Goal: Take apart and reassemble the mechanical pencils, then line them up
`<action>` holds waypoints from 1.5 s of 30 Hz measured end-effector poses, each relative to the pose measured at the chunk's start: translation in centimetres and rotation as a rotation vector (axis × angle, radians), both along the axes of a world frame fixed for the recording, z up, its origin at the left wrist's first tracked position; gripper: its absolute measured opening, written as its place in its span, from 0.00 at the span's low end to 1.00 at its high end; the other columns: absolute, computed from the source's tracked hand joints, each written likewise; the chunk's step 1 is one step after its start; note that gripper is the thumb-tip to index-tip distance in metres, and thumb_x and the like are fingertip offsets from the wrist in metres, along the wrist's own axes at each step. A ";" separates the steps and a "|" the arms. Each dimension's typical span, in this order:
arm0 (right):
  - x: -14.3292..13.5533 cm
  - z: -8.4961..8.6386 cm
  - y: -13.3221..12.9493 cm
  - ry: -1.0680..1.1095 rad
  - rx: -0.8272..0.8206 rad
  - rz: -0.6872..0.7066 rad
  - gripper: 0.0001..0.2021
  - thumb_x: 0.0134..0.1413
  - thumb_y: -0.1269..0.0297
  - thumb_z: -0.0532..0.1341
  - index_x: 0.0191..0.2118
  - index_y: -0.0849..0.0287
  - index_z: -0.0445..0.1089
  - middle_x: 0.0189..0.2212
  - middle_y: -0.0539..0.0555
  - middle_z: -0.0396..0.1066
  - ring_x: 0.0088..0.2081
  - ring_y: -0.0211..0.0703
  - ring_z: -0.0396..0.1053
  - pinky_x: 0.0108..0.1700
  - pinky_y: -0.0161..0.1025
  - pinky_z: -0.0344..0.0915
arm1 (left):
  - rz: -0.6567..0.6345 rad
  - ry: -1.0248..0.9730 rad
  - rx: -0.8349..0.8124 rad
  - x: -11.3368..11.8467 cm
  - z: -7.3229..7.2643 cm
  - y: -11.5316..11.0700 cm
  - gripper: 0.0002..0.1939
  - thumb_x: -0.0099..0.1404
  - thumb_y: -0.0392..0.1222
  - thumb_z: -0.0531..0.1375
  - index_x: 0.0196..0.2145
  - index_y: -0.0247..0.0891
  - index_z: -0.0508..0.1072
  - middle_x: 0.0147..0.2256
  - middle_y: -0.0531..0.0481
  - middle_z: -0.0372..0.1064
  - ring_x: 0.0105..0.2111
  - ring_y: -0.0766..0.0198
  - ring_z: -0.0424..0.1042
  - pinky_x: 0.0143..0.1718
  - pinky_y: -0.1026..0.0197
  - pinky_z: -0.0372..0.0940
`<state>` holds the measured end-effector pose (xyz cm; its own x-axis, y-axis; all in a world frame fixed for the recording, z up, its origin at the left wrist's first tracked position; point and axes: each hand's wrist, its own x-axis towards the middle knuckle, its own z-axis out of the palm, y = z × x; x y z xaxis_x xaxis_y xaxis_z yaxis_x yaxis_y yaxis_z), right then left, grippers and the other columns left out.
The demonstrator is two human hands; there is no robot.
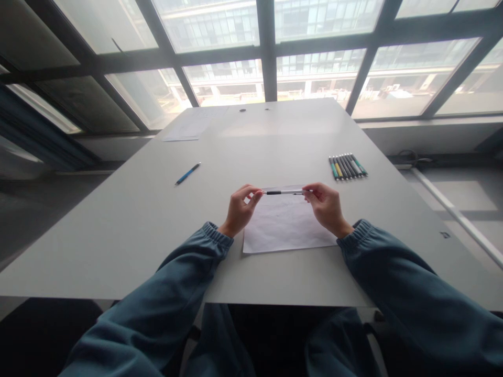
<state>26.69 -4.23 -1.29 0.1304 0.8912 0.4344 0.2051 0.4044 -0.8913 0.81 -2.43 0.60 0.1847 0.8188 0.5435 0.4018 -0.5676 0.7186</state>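
A silver and black pen is held level between my two hands, over the upper part of a white sheet of paper. My left hand pinches its tip end, beside the black grip. At the other end, by the clip, the fingers of my right hand are closed on it. The paper lies on the white table under and between my hands, and its far part is partly hidden by the pen and fingers.
To the left lies a single blue pen. Several pens in green, yellow, black and silver lie side by side at the right. Another paper rests at the far left, near the windows. Small dark items sit by the far edge.
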 end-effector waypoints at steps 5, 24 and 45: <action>0.0 0.1 -0.1 0.004 -0.009 0.004 0.08 0.57 0.60 0.66 0.37 0.59 0.76 0.26 0.51 0.74 0.29 0.41 0.71 0.33 0.39 0.69 | 0.036 -0.019 -0.058 -0.1 -0.2 0.1 0.21 0.74 0.56 0.54 0.31 0.38 0.72 0.31 0.49 0.72 0.35 0.62 0.72 0.39 0.60 0.65; 0.0 0.2 -0.1 0.013 -0.006 0.003 0.06 0.56 0.63 0.66 0.37 0.59 0.76 0.26 0.51 0.74 0.29 0.41 0.72 0.33 0.39 0.69 | -0.042 -0.091 -0.129 0.1 -0.3 0.0 0.17 0.70 0.54 0.61 0.39 0.38 0.82 0.36 0.45 0.80 0.36 0.59 0.78 0.41 0.57 0.70; 0.0 0.1 -0.1 0.033 -0.009 -0.012 0.07 0.56 0.61 0.66 0.37 0.59 0.76 0.29 0.52 0.76 0.30 0.42 0.73 0.35 0.41 0.71 | -0.038 0.002 -0.062 0.3 -0.5 0.2 0.10 0.67 0.46 0.65 0.39 0.39 0.83 0.36 0.46 0.78 0.33 0.62 0.73 0.38 0.59 0.70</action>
<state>26.69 -4.32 -1.19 0.1553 0.8932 0.4220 0.1799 0.3945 -0.9011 1.08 -2.21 0.06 0.2177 0.8432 0.4915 0.3824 -0.5370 0.7519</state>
